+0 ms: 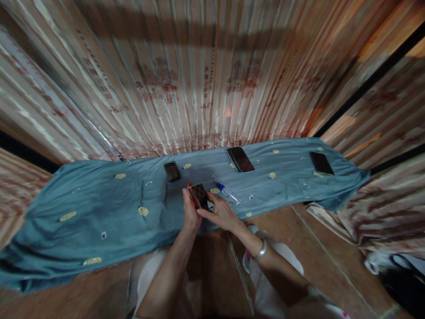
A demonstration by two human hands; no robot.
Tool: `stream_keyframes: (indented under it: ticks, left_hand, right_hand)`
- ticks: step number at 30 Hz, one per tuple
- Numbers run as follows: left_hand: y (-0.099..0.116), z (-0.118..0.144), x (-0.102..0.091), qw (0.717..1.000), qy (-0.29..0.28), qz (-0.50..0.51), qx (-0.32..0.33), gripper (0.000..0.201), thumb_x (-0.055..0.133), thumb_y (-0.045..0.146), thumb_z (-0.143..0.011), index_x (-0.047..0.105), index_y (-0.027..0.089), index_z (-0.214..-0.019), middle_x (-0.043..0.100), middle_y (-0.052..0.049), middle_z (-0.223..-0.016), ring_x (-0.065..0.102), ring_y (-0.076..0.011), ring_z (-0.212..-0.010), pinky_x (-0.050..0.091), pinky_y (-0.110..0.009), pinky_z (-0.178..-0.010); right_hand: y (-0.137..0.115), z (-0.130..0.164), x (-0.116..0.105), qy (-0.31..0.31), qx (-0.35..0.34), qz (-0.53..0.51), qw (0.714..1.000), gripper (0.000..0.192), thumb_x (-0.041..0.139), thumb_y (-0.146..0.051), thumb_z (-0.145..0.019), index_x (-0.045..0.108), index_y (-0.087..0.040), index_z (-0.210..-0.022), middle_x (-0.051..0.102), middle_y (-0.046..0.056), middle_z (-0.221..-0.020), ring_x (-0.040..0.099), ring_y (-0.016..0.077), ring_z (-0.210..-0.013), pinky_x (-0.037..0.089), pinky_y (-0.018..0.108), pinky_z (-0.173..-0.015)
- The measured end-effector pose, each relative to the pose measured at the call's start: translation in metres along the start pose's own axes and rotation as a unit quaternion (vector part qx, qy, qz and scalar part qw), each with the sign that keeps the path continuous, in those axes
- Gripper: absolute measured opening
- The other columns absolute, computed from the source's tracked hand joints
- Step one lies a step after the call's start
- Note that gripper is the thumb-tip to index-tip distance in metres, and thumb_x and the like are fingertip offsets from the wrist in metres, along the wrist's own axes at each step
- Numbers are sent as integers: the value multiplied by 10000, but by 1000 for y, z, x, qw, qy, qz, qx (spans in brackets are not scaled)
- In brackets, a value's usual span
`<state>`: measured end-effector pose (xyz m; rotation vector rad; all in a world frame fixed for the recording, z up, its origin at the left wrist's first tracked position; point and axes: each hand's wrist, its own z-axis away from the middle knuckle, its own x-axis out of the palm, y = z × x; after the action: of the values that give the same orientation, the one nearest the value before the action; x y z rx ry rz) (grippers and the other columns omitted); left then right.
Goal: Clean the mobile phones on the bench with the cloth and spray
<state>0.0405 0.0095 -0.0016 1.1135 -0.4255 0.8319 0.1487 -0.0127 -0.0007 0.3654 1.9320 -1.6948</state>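
Observation:
A small dark phone with a reddish-brown edge (200, 195) is held over the near edge of a table draped in blue-grey cloth (99, 204). My left hand (190, 213) grips its left side. My right hand (221, 212), a silver bracelet on its wrist, holds the phone's lower right corner. Just right of my hands a pen with a blue cap (227, 192) lies on the cloth.
On the cloth lie a blurred dark object (172, 171), a dark phone (240, 159) at the far edge and another phone (321, 162) at the right end. A striped curtain (199, 75) hangs behind the table. The floor is brown tile (315, 248).

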Motion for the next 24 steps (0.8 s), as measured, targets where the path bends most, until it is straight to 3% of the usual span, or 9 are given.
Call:
stream_keyframes:
  ticks: [7,10,13,15,17,19,24]
  left_hand:
    - [-9,-6,0,999,-39,16,12,450,470,564,-884,630,212,-1115,694,-46,-1033,641,-180,-1023,487,-277,-883]
    - [-9,-6,-1,998,-60,-6,5,525,452,610,-866,579,243,-1219,668,-60,-1084,618,-190,-1062,484,-302,-886]
    - [-6,-4,-1,998,-37,-45,-18,497,381,539,-923,481,285,-1339,634,-70,-1173,552,-179,-1193,469,-306,-919]
    - [-5,-3,-1,998,-18,-62,-22,468,360,471,-949,438,295,-1376,597,-79,-1258,494,-171,-1273,446,-320,-971]
    - [-6,-3,-3,997,-7,-76,-25,457,383,434,-949,428,295,-1382,567,-91,-1308,469,-178,-1306,424,-349,-1015]
    - [-8,-3,-6,995,-5,-90,-29,452,432,412,-936,438,289,-1372,547,-103,-1336,467,-191,-1313,416,-375,-1034]
    - [-17,-3,-16,991,-15,-125,-32,479,559,403,-878,481,259,-1329,514,-129,-1377,485,-234,-1302,456,-391,-1000]
  right_hand:
    - [11,-17,-10,3,69,-31,997,496,735,-490,-709,672,-195,-1102,723,86,-1076,660,287,-1046,507,382,-886]
    - [20,-22,-20,5,124,-99,987,466,741,-468,-677,708,-186,-1046,737,71,-1011,671,269,-1005,515,358,-855]
    - [33,-23,-36,-9,155,-207,966,427,675,-500,-711,730,-163,-966,746,57,-886,694,215,-837,527,308,-761]
    - [42,-23,-52,18,168,-213,962,477,668,-527,-702,727,-162,-1003,748,61,-892,694,210,-807,527,305,-740]
    - [51,-27,-72,72,163,-152,972,558,667,-560,-696,704,-164,-1087,743,75,-982,693,230,-897,521,318,-789]
    - [57,-37,-95,137,183,-6,973,654,708,-577,-652,675,-155,-1151,728,98,-1052,673,267,-1003,508,338,-840]
    - [71,-79,-140,202,217,259,919,661,654,-570,-730,598,-154,-1240,721,141,-1086,661,293,-1066,492,315,-824]
